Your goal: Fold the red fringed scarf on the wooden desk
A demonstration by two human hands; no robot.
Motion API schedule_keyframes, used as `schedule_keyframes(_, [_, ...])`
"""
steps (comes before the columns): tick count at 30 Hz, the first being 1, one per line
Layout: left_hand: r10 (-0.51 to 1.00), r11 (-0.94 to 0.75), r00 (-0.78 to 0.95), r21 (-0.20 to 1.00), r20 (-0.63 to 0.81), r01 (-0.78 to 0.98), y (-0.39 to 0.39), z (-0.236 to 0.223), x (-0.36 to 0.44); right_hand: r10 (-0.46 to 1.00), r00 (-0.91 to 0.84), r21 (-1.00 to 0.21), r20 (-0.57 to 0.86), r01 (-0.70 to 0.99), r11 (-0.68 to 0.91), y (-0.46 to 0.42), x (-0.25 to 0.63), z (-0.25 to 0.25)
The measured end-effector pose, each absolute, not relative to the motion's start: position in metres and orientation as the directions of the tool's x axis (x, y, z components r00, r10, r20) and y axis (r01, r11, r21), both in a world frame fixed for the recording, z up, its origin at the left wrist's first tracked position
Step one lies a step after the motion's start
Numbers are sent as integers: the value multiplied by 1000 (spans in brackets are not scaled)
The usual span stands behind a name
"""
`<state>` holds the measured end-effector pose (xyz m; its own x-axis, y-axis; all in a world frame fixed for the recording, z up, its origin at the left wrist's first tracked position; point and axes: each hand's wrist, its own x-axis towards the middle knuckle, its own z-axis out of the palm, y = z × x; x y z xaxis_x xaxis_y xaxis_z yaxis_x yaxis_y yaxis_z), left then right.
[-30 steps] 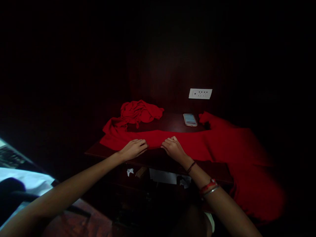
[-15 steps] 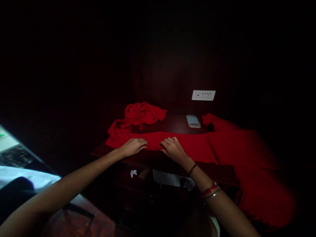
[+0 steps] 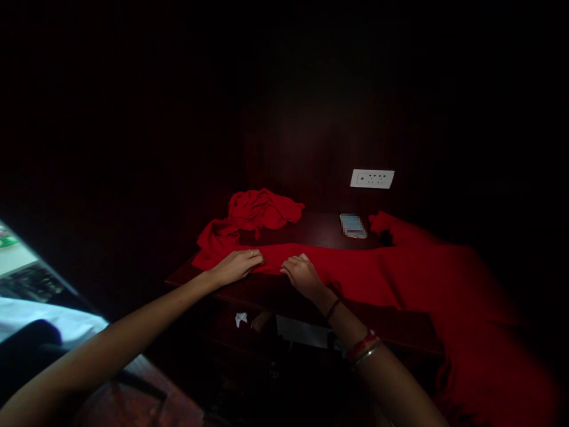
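Both hands work at the near edge of a long, flat band of red cloth (image 3: 355, 270), which lies along the front edge of the dark wooden tabletop (image 3: 322, 228). My left hand (image 3: 237, 265) and my right hand (image 3: 302, 273) sit slightly apart, fingers curled and bent down at the fabric; I cannot tell whether the tips pinch it or merely press. The 2 contacts, I judge, keep the edge between them straight and stop it slipping forward.

Toward the far left corner, the cloth gathers into a crumpled red heap (image 3: 265, 209), whose weight probably steadies that end. At the right, it spreads past the tabletop's right edge and hangs down, so its own weight may drag on the band. A flat, pale-screened phone (image 3: 353, 226) rests behind the band, apart from the fingers, below a white rectangular socket plate (image 3: 372, 178). Beneath the front edge lies a white sheet (image 3: 302, 331).
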<state>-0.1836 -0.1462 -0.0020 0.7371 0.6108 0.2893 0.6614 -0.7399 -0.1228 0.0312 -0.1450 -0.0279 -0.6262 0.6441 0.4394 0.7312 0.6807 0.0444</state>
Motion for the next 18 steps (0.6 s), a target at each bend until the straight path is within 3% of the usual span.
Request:
schedule_keyframes(11, [548, -713, 770, -300, 327, 634, -159, -8, -176, 673, -574, 48, 467, 776, 629, -146, 33, -30])
schedule_keyframes(18, [553, -709, 745, -258, 374, 656, -158, 4, -177, 641, -564, 12, 520, 755, 655, -147, 34, -29])
